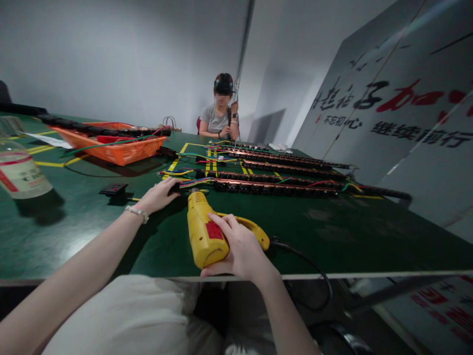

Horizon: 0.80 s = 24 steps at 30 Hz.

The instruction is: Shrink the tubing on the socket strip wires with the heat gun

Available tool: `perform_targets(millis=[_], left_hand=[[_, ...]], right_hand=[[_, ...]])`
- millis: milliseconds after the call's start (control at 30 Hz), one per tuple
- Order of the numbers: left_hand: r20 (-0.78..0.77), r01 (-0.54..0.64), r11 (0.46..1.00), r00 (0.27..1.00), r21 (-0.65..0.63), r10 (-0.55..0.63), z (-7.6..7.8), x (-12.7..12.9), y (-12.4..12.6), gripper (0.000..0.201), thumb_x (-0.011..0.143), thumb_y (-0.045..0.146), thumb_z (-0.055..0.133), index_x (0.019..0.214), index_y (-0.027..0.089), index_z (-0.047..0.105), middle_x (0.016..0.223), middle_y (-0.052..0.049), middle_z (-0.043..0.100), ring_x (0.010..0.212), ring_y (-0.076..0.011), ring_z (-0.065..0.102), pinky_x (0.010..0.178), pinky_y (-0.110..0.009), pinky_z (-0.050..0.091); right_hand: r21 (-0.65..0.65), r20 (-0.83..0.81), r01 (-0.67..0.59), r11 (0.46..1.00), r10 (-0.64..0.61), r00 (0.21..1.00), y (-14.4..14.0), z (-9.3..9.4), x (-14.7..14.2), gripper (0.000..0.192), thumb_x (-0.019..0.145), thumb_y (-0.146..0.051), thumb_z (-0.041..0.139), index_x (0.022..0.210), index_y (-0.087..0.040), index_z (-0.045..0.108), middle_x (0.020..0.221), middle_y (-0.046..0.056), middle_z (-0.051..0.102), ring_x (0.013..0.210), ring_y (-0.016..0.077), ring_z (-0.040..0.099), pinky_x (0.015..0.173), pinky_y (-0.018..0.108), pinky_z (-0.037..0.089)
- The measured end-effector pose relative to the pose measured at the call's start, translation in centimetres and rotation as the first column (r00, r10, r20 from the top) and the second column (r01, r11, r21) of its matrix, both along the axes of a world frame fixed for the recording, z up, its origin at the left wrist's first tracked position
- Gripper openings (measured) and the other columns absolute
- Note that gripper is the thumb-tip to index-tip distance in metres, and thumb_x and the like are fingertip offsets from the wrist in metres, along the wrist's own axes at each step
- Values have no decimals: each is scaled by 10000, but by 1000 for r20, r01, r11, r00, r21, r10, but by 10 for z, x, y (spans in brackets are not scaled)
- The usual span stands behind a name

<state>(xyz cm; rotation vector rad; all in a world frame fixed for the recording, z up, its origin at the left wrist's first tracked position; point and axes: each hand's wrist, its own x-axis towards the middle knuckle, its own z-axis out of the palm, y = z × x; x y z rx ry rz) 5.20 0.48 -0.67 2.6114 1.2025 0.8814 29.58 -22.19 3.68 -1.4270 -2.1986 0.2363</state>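
On the green worktop [351, 236], the right hand [242, 249] is gripping the yellow heat gun [205, 231], nozzle pointing away at the wire bundle [192, 182] the left hand [158, 195] is pinching just ahead.

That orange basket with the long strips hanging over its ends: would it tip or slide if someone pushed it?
The orange basket looks low and wide, so it would probably slide on the green table rather than tip. The long black strips overhang both ends, so they might swing or shift. Its mesh plastic walls likely flex a little.
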Motion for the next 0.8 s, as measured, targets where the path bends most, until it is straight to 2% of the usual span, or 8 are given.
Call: perform_targets(millis=[200,400,633,800], left_hand=[[-36,-9,1000,999,4,9,1,0,-1,423,851,406,477,1231,236,554,1264,-79,560,1120,-273,578,947,-402,471],[-66,-32,999,997,19,33,3,1,-2,414,867,422,467,1231,245,553,1261,-76,565,1106,-269,588,927,-388,477],[-84,-77,996,993,33,80,4,7,-6,421,872,426,475,1243,239,547,1289,-87,561,1147,-283,575,926,-398,485],[-97,-102,994,990,38,105,4,10,-7,415,871,417,482,1247,256,549,1306,-80,561,1156,-289,571,935,-407,483]], right_hand=[[-10,32,67,998,-67,997,2,-2,15,1227,537,-702,774,1523,-212,235,1276,135,570,1150,314,548,999,461,414],[15,77,212,977,-213,974,5,-5,22,1209,554,-740,738,1518,-193,255,1224,152,604,1117,334,576,966,485,436],[75,76,200,977,-205,976,6,-11,22,1261,484,-768,749,1497,-176,289,1189,157,614,1070,332,589,940,474,447],[86,137,182,979,-193,972,4,-11,15,1289,466,-773,749,1500,-160,284,1111,139,616,991,322,595,896,470,459]])
